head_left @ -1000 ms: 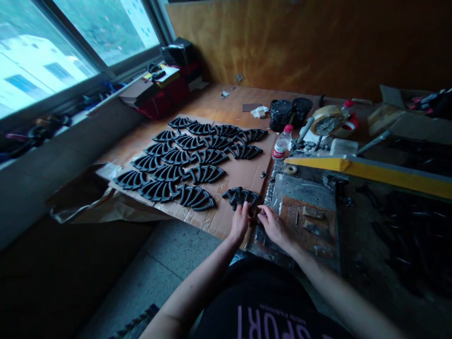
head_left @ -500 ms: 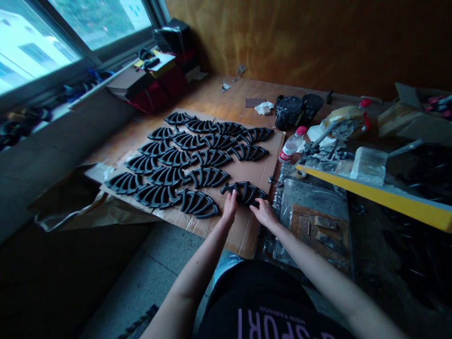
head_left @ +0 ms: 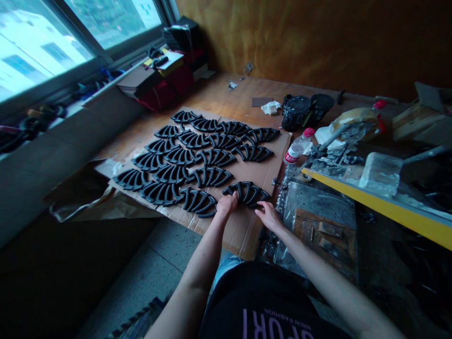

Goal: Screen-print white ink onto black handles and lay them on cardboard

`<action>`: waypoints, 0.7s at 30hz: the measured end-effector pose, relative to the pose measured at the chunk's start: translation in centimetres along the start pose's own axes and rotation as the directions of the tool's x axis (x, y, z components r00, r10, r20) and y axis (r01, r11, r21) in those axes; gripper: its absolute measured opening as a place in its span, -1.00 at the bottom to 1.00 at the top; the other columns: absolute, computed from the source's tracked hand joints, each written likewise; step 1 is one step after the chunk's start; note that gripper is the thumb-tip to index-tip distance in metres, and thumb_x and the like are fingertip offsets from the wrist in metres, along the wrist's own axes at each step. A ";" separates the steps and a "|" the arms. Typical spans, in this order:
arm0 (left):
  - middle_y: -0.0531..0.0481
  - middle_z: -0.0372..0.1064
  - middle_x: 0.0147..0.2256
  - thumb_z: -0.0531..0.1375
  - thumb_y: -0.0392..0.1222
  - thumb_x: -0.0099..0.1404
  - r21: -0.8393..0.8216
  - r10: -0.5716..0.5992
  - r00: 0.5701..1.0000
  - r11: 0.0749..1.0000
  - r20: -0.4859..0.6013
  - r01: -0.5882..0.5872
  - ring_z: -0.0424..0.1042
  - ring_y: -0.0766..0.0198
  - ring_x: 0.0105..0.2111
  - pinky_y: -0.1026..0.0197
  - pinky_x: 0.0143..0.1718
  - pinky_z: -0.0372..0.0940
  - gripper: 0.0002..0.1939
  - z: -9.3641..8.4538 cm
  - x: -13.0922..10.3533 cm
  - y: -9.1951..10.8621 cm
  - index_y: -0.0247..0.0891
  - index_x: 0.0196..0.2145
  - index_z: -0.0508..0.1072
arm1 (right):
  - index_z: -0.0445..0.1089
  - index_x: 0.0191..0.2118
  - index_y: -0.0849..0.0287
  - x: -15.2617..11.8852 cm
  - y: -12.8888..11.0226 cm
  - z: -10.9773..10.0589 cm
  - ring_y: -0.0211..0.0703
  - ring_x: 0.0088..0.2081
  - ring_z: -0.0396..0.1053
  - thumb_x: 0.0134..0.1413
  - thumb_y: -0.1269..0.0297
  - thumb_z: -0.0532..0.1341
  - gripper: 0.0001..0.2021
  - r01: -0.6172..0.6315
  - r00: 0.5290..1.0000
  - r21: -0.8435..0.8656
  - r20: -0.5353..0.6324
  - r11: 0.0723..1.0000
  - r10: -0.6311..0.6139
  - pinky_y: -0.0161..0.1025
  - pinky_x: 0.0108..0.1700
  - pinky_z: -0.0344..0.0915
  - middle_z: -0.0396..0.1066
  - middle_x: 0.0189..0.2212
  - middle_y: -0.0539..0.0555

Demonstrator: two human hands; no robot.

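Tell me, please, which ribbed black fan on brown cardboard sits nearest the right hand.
The front-right ribbed black fan, beside the right hand; others lie left or behind.

A red-capped bottle (head_left: 299,146) sits near black tubs (head_left: 295,113), crumpled white paper (head_left: 271,108) beside them.

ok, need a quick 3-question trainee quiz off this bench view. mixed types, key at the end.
1. Short answer: which hand is at the left end of the separate fan-shaped ribbed piece nearest both hands?
2. True or false: the clear plastic bottle has a red cap.
3. Fill in: the rows of black ribbed pieces lie on a sheet of ____.

Key:
1. The left hand.
2. True.
3. Cardboard.
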State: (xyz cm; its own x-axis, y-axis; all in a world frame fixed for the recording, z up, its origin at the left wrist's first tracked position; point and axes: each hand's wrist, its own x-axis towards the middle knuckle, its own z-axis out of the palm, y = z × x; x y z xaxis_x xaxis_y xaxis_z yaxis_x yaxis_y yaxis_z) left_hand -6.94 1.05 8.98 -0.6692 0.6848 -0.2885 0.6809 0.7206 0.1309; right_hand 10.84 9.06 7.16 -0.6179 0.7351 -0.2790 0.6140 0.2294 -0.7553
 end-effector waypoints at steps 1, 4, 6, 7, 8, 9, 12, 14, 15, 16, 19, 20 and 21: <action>-0.46 0.47 -0.24 -0.21 0.02 0.46 0.000 -0.034 0.999 0.999 -0.023 0.034 0.52 -0.07 -0.18 0.03 -0.19 0.36 -0.41 -0.1 -0.6 0.2 -0.53 -0.13 0.45 | 0.39 0.02 0.21 -0.2 -0.1 -0.2 -0.05 -0.04 0.40 0.06 0.32 0.23 -0.64 -0.002 1.000 0.012 0.010 1.000 0.002 -0.06 0.06 0.34 0.35 -0.01 0.22; -0.40 0.45 -0.13 -0.19 0.07 0.44 -0.015 -0.014 0.988 1.000 -0.152 0.012 0.47 -0.05 -0.10 0.02 -0.13 0.35 -0.42 0.0 -3.1 1.1 -0.45 -0.01 0.41 | 0.39 0.02 0.19 -0.9 0.0 -0.8 -0.07 -0.08 0.42 0.05 0.31 0.23 -0.63 0.009 1.000 0.073 0.012 0.997 -0.009 -0.05 0.02 0.36 0.36 -0.01 0.20; -0.30 0.41 0.02 -0.08 0.10 0.41 -0.028 0.111 0.959 0.992 -0.262 -0.123 0.39 -0.01 0.02 0.01 -0.02 0.30 -0.48 0.6 -4.6 2.0 -0.29 0.08 0.38 | 0.39 0.01 0.17 -1.6 0.1 -1.2 -0.09 -0.10 0.42 0.05 0.31 0.21 -0.64 0.034 0.999 0.123 -0.013 0.992 -0.033 -0.05 0.02 0.37 0.37 -0.01 0.19; -0.25 0.36 0.09 0.00 0.12 0.38 -0.029 0.173 0.937 0.981 -0.302 -0.190 0.33 -0.01 0.08 -0.01 0.04 0.26 -0.49 1.0 -5.2 2.4 -0.22 0.12 0.36 | 0.39 -0.01 0.17 -1.9 0.2 -1.4 -0.09 -0.11 0.42 0.05 0.30 0.21 -0.65 0.049 0.999 0.148 -0.028 0.988 -0.045 -0.05 0.01 0.38 0.37 -0.02 0.19; -0.21 0.31 0.16 0.06 0.12 0.34 -0.030 0.212 0.922 0.972 -0.324 -0.234 0.27 -0.03 0.13 -0.05 0.10 0.22 -0.48 1.5 -5.4 2.8 -0.17 0.15 0.35 | 0.40 -0.02 0.15 -2.2 0.3 -1.6 -0.09 -0.11 0.42 0.04 0.29 0.21 -0.66 0.062 0.998 0.172 -0.043 0.983 -0.056 -0.05 0.00 0.39 0.37 -0.03 0.18; -0.19 0.25 0.21 0.12 0.12 0.30 -0.034 0.220 0.919 0.969 -0.329 -0.244 0.20 -0.06 0.19 -0.10 0.15 0.16 -0.44 1.9 -5.5 3.1 -0.14 0.18 0.33 | 0.40 -0.02 0.14 -2.6 0.4 -1.9 -0.10 -0.11 0.41 0.04 0.27 0.20 -0.66 0.073 0.996 0.198 -0.058 0.978 -0.063 -0.05 -0.02 0.40 0.37 -0.03 0.17; -0.13 0.13 0.30 0.21 0.13 0.22 -0.060 0.195 0.931 0.973 -0.309 -0.224 0.02 -0.13 0.29 -0.20 0.23 0.04 -0.35 3.1 -4.8 3.7 -0.08 0.23 0.30 | 0.41 -0.04 0.10 -3.7 0.8 -2.7 -0.11 -0.12 0.41 0.03 0.21 0.20 -0.66 0.075 0.995 0.273 -0.083 0.959 -0.054 -0.09 -0.08 0.44 0.37 -0.04 0.15; -0.07 0.14 0.29 0.23 0.12 0.21 -0.071 0.226 0.932 0.964 -0.283 -0.255 0.00 -0.13 0.30 -0.19 0.23 0.04 -0.35 3.5 -4.0 3.8 -0.03 0.23 0.30 | 0.42 -0.05 0.10 -4.4 1.2 -3.3 -0.11 -0.14 0.41 0.02 0.15 0.19 -0.65 0.063 0.994 0.316 -0.101 0.947 -0.033 -0.11 -0.13 0.45 0.37 -0.03 0.16; -0.05 0.17 0.28 0.23 0.10 0.21 -0.073 0.249 0.930 0.958 -0.270 -0.277 0.04 -0.11 0.29 -0.17 0.22 0.05 -0.37 3.6 -3.7 3.7 -0.02 0.22 0.31 | 0.41 -0.05 0.10 -4.8 1.4 -3.6 -0.11 -0.14 0.41 0.01 0.11 0.19 -0.63 0.059 0.993 0.336 -0.114 0.940 -0.022 -0.11 -0.14 0.46 0.38 -0.03 0.16; -0.04 0.21 0.26 0.23 0.09 0.22 -0.074 0.264 0.929 0.954 -0.257 -0.292 0.08 -0.10 0.26 -0.15 0.22 0.05 -0.40 3.6 -3.5 3.7 -0.02 0.20 0.34 | 0.41 -0.05 0.10 -5.2 1.6 -3.9 -0.10 -0.15 0.41 0.00 0.09 0.19 -0.62 0.057 0.992 0.353 -0.128 0.934 -0.012 -0.11 -0.15 0.46 0.38 -0.02 0.16; -0.08 0.26 0.22 0.25 0.05 0.20 -0.065 0.279 0.931 0.951 -0.234 -0.301 0.16 -0.12 0.20 -0.17 0.19 0.07 -0.44 3.3 -3.1 3.5 -0.06 0.15 0.40 | 0.41 -0.05 0.10 -6.3 2.0 -5.2 -0.08 -0.15 0.42 -0.02 0.02 0.19 -0.58 0.033 0.988 0.389 -0.150 0.921 0.029 -0.10 -0.14 0.46 0.41 -0.04 0.17; -0.09 0.26 0.21 0.26 0.04 0.20 -0.056 0.285 0.930 0.951 -0.234 -0.305 0.15 -0.13 0.19 -0.18 0.19 0.06 -0.45 3.0 -2.9 3.5 -0.07 0.14 0.41 | 0.41 -0.05 0.11 -6.7 2.1 -5.7 -0.07 -0.14 0.42 -0.03 0.00 0.20 -0.57 0.018 0.988 0.393 -0.151 0.919 0.045 -0.10 -0.13 0.45 0.42 -0.05 0.17; -0.10 0.25 0.22 0.26 0.01 0.19 -0.045 0.294 0.926 0.949 -0.236 -0.312 0.13 -0.15 0.20 -0.20 0.20 0.04 -0.45 2.7 -2.7 3.5 -0.08 0.14 0.41 | 0.41 -0.05 0.11 -7.0 2.2 -6.2 -0.06 -0.14 0.43 -0.03 -0.01 0.20 -0.56 0.003 0.987 0.392 -0.150 0.920 0.060 -0.10 -0.13 0.45 0.44 -0.08 0.17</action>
State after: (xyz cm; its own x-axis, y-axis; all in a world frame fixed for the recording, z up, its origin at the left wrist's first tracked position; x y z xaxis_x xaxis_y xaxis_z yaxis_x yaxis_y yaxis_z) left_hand -1.95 1.43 7.64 -0.4902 0.8716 -0.0050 0.8418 0.4749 0.2565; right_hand 19.55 8.33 11.18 -0.4991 0.8348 -0.2323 0.3705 -0.0367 -0.9281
